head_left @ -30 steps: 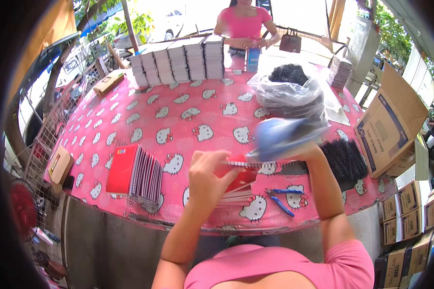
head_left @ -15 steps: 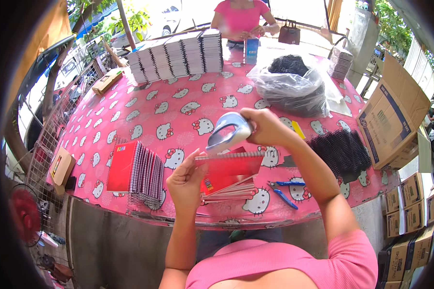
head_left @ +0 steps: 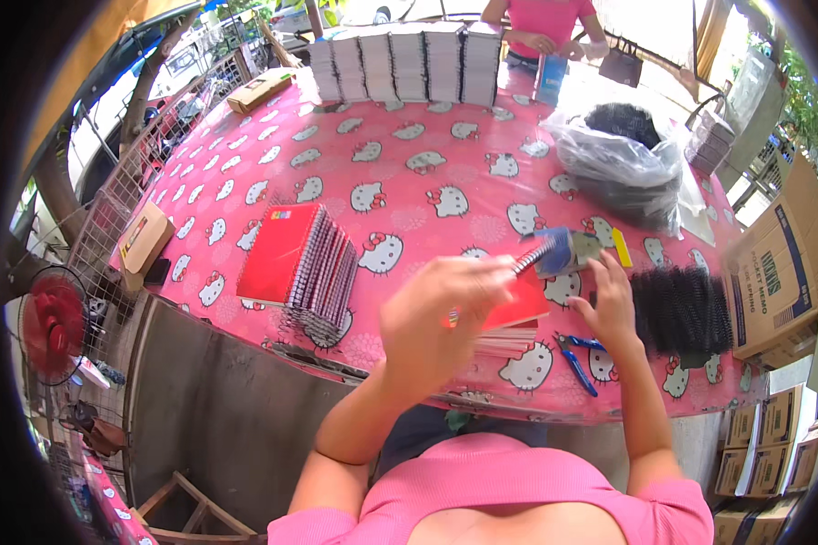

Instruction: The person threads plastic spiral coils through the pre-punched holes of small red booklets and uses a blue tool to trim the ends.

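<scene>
My left hand [head_left: 441,322], smeared by motion, is closed on a red spiral notebook [head_left: 533,258], whose dark coil sticks out past my fingers. Under it lies a low pile of red-covered notebooks [head_left: 509,340], partly hidden by that hand. My right hand [head_left: 611,304] is open with fingers spread, empty, close to a blurred blue-and-grey hand tool [head_left: 562,252] on the table. Blue-handled cutting pliers [head_left: 576,363] lie below that hand. To the left stands a stack of red spiral notebooks [head_left: 286,254], coils facing right.
Black plastic coils [head_left: 682,313] lie at right beside an open cardboard box [head_left: 786,263]. A clear bag of black coils [head_left: 623,173] sits behind. Tall notebook stacks [head_left: 409,68] line the far edge, near another person [head_left: 550,27]. A small carton [head_left: 145,241] rests at left.
My right hand has let go of the blue-and-grey tool, now down on the table, and drawn back. My left hand has turned and moved right with the notebook. The view has shifted.
</scene>
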{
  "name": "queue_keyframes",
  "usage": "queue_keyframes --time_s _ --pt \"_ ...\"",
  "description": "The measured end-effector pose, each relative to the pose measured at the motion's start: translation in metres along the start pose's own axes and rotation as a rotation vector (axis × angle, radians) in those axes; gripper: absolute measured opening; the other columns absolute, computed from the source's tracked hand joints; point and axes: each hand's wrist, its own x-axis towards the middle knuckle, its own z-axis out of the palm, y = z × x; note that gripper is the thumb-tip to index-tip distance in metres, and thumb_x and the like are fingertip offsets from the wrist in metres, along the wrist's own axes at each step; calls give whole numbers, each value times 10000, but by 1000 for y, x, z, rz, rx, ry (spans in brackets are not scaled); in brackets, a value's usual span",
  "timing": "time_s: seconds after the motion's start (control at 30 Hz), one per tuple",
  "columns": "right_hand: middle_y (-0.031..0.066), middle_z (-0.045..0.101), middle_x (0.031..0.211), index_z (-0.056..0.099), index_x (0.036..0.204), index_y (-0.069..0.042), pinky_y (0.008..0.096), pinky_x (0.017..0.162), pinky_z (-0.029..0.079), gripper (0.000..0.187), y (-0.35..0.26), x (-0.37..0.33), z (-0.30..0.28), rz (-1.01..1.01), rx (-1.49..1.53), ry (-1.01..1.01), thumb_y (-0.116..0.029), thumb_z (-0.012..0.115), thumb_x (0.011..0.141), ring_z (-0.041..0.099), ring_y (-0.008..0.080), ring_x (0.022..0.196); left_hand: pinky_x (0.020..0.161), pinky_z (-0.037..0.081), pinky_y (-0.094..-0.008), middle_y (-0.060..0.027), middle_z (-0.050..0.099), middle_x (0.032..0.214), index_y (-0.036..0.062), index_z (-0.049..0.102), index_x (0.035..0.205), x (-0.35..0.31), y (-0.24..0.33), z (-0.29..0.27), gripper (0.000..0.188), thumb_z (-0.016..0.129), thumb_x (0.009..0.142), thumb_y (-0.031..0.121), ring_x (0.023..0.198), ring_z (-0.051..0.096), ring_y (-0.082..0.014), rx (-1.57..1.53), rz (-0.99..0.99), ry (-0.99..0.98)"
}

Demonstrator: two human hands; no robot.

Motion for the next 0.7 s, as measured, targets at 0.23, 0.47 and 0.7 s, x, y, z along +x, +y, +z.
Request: queue_keyframes --time_s 0.23,0.47,0.7 --pt "193 549 1118 556 1207 13 443 933 413 535 -38 -100 -22 314 274 -234 -188 753 752 519 354 1092 777 545 -330 -193 651 1064 -29 653 1002 -55 -10 38 276 680 738 -105 884 666 -268 -10 -153 -27" --pt "167 598 1085 578 1167 -3 399 860 484 483 -110 -27 -97 -72 628 -44 -111 760 733 599 309 993 659 553 -290 -167 683 948 -20 670 932 -49 -3 37 254 736 705 -115 862 674 -244 94 -29 -9" --pt "150 602 1081 599 1128 -44 404 826 483 430 -114 -29 -92 51 827 -126 -156 767 749 581 305 1004 660 539 -302 -162 690 941 -23 684 931 -52 1 36 258 727 698 -122 845 673 -246 66 -61 36"
